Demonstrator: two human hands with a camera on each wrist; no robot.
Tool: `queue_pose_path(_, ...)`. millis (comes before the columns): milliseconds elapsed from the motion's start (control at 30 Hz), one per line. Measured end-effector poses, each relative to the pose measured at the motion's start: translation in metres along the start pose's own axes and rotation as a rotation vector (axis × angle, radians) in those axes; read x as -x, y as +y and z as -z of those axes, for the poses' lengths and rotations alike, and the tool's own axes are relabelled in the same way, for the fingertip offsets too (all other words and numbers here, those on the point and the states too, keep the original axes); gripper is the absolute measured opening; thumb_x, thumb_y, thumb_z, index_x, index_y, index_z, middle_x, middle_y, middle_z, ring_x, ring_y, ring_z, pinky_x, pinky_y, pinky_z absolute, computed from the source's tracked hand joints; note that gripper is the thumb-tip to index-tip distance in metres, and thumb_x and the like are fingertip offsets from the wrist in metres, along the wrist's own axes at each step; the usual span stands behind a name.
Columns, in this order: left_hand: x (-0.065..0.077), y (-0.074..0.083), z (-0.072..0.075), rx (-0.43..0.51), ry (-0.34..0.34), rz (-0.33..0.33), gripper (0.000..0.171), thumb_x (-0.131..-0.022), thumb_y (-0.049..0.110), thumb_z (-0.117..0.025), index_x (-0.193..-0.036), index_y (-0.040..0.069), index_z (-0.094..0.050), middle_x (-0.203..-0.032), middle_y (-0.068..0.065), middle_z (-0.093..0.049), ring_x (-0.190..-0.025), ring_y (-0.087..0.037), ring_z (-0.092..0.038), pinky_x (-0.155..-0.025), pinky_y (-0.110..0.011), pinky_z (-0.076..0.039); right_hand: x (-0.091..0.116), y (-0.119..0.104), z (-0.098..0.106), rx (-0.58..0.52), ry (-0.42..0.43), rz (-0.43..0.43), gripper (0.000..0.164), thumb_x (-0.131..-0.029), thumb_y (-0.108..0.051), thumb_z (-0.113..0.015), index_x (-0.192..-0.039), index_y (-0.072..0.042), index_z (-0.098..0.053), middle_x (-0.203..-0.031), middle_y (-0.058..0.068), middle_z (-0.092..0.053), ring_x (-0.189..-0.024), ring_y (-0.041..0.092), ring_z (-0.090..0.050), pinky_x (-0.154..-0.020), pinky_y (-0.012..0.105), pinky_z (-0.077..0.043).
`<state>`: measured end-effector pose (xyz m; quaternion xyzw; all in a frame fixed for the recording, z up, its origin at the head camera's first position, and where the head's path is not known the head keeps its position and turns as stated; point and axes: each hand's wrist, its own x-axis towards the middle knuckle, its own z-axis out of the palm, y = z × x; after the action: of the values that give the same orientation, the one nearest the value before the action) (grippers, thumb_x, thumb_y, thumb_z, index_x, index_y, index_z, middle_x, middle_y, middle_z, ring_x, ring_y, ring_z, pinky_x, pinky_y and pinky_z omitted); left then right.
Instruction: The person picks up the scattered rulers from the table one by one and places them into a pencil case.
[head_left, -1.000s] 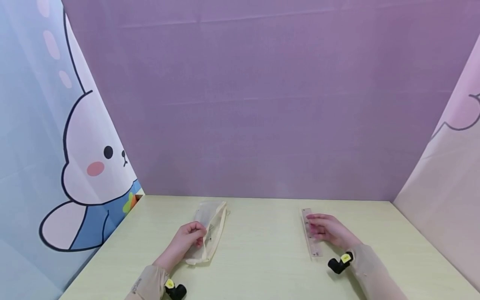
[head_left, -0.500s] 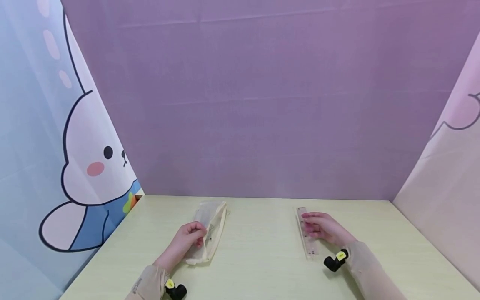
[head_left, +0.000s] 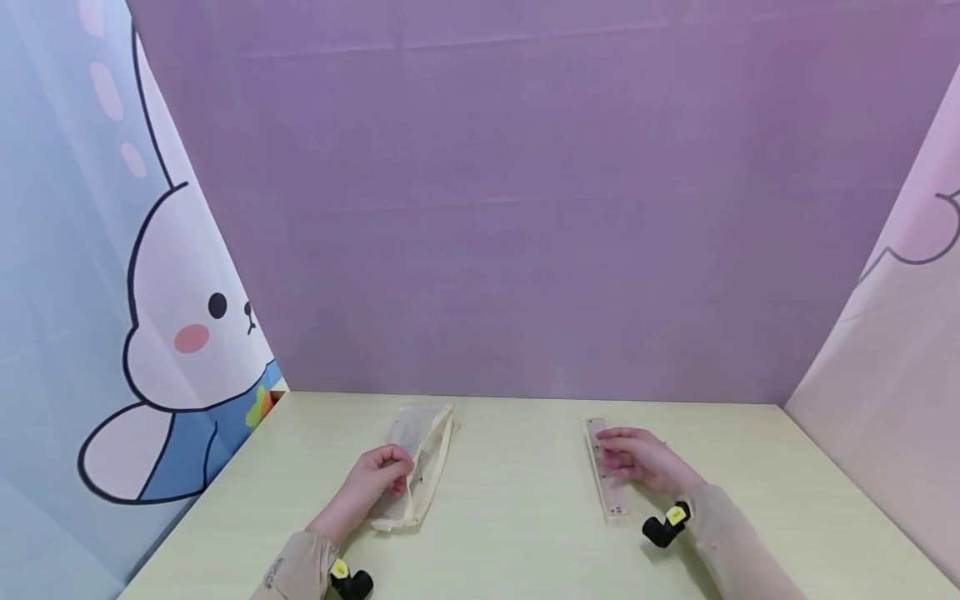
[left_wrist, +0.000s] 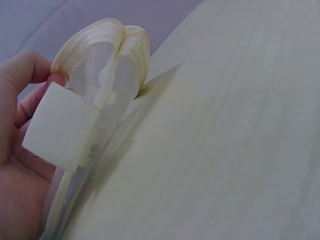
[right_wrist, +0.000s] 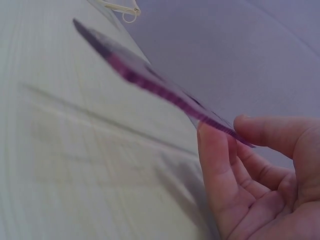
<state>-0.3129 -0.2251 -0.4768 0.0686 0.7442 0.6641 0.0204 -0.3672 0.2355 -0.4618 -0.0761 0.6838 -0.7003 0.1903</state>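
My left hand (head_left: 372,479) pinches the edge of a translucent pencil pouch (head_left: 415,423) with cream trim, on the left of the table. In the left wrist view the pouch (left_wrist: 112,60) gapes at its zipped mouth, and a white square tag (left_wrist: 62,127) sticks out beside the fingers. Toward the right, my right hand (head_left: 647,462) holds a clear pinkish ruler (head_left: 609,493) between thumb and fingers. The right wrist view has the ruler (right_wrist: 165,92) raised and tilted above the table, its shadow below. The pouch's inside is mostly hidden.
The pale wooden table (head_left: 517,500) runs back to a purple cloth backdrop (head_left: 525,208). A bunny-print curtain (head_left: 172,333) hangs at the left and a pink-and-white one (head_left: 907,350) at the right. Small black cameras sit on both wrists.
My right hand has moved a little to the left with the ruler. The left hand and the pouch have stayed in place.
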Motion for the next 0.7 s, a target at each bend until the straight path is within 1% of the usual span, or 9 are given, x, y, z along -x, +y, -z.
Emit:
queue_pose_path(233,0.0,0.0,-0.001,-0.006,-0.001,-0.004,0.01,-0.09,0.008,-0.064,-0.089,-0.002,-0.06,-0.067,-0.004,-0.055,-0.059,-0.014,-0.052,-0.057,-0.026,-0.047,0.0,0.001,-0.004,0.025,-0.013,0.002,0.031,-0.097,-0.01,-0.055,-0.122,0.008,-0.053,-0.085,0.003,-0.065,-0.072,0.012,-0.063,-0.066,0.027,-0.055)
queue_pose_path(400,0.0,-0.001,-0.001,-0.007,-0.006,-0.009,0.011,-0.091,0.008,-0.064,-0.09,-0.003,-0.06,-0.067,-0.004,-0.055,-0.059,-0.014,-0.052,-0.056,-0.025,-0.047,-0.002,0.002,-0.007,0.022,-0.004,-0.009,0.033,-0.097,-0.01,-0.056,-0.123,0.009,-0.051,-0.085,0.004,-0.065,-0.072,0.013,-0.063,-0.066,0.027,-0.055)
queue_pose_path(500,0.0,-0.001,-0.001,-0.01,-0.005,-0.011,0.011,-0.091,0.008,-0.064,-0.09,-0.003,-0.06,-0.068,-0.004,-0.055,-0.059,-0.014,-0.052,-0.056,-0.025,-0.047,-0.003,0.003,-0.009,0.028,-0.007,-0.001,0.035,-0.097,-0.01,-0.056,-0.124,0.011,-0.05,-0.085,0.005,-0.064,-0.071,0.013,-0.063,-0.066,0.027,-0.055)
queue_pose_path(700,0.001,0.001,-0.001,-0.02,0.002,-0.012,0.012,-0.09,0.008,-0.064,-0.09,-0.003,-0.06,-0.068,-0.004,-0.055,-0.059,-0.014,-0.052,-0.056,-0.025,-0.047,-0.005,0.005,-0.014,0.027,-0.016,0.003,0.033,-0.096,-0.011,-0.057,-0.122,0.009,-0.052,-0.084,0.005,-0.064,-0.071,0.013,-0.062,-0.065,0.027,-0.054)
